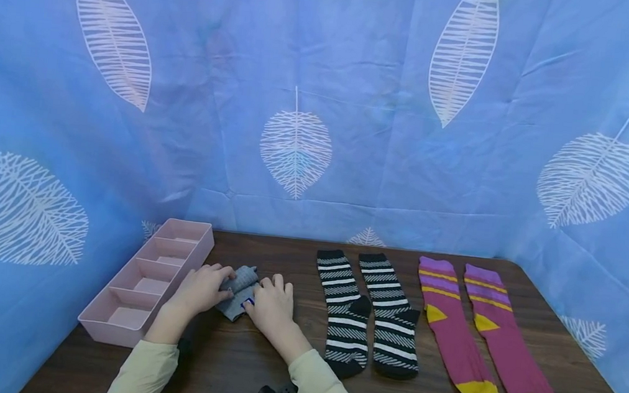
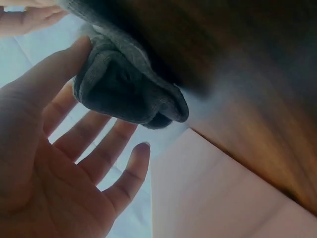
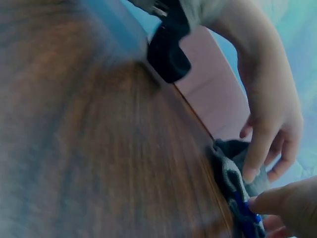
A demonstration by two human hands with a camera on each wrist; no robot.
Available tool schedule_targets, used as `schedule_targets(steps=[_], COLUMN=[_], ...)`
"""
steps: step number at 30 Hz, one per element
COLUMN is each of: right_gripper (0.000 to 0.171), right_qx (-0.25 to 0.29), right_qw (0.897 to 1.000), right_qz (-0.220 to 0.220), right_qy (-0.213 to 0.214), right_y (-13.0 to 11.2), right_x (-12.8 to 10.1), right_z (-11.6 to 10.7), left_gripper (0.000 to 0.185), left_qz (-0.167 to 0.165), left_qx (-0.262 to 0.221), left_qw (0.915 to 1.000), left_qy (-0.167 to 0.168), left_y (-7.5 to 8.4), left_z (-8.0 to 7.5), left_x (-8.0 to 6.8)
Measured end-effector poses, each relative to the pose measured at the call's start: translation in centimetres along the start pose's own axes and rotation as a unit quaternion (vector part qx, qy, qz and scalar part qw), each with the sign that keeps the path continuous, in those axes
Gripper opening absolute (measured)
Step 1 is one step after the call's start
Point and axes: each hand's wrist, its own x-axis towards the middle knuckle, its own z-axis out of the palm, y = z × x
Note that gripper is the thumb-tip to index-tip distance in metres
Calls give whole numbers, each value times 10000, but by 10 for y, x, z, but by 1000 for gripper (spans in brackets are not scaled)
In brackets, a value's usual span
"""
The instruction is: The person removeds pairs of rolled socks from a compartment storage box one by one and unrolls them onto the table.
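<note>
On the table between both hands lies a folded grey sock (image 1: pixel 236 299); whether it is one or a pair I cannot tell. My left hand (image 1: pixel 204 288) holds its left side, the thumb on the near face and the fingers behind. The left wrist view shows the rolled grey sock (image 2: pixel 119 89) with its hollow end toward the camera. My right hand (image 1: pixel 272 308) pinches the sock's right side. A bright blue patch (image 3: pixel 245 214) shows by the right thumb. Part of the sock is hidden under the fingers.
A pink tray (image 1: pixel 140 290) with several compartments stands left of the hands. To the right lie two black-and-white striped socks (image 1: pixel 345 324) (image 1: pixel 393 328), then two maroon socks (image 1: pixel 460 353) (image 1: pixel 519 358) with yellow toes. A blue leaf-patterned cloth (image 1: pixel 351 162) hangs behind the table.
</note>
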Motion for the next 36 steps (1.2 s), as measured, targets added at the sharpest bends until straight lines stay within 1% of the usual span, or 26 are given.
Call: schedule_targets(steps=[3,5,9,11,13,15,17,21,24,26,30,32,36], right_gripper=[34,29,19,18,19,23,29,48,56,57,57,57,59], right_qx=[6,26,138,39,-195,-500,-742,-817,-890,-940,-988,-1023,-1021], right_qw=[9998,9992,9965,9948,9921,9879,9835,9805,9763,9729,9666,9635,9603], right_qz=[-172,-340,-727,-924,-1165,-1432,-1642,-1729,-1811,-1937,-2226,-2342,-2428], right_qy=[123,217,398,432,414,331,152,-461,-778,-843,-799,-795,-915], right_y=[-2,-4,-8,-8,-8,-8,-7,-7,-4,-1,4,5,6], right_x=[-6,-9,-16,-19,-22,-26,-30,-39,-48,-53,-66,-72,-81], right_z=[-2,-3,-3,-3,-2,-2,-3,-12,-18,-21,-27,-29,-32], left_gripper=[28,27,26,26,27,27,28,32,35,36,40,41,41], left_qz=[146,270,468,526,547,502,449,415,463,489,575,635,767], left_qx=[-135,-227,-486,-559,-590,-610,-603,-526,-382,-261,-86,-87,-61], left_qw=[9998,9994,9976,9968,9964,9963,9964,9968,9976,9980,9980,9976,9968], left_qy=[-1,-15,-144,-206,-264,-331,-385,-428,-358,-307,-257,-251,-219], left_y=[0,0,1,1,0,-1,-1,2,9,13,23,27,33], left_z=[0,1,1,1,1,2,4,7,8,9,10,10,11], left_x=[2,4,6,7,8,9,9,12,13,13,10,9,10])
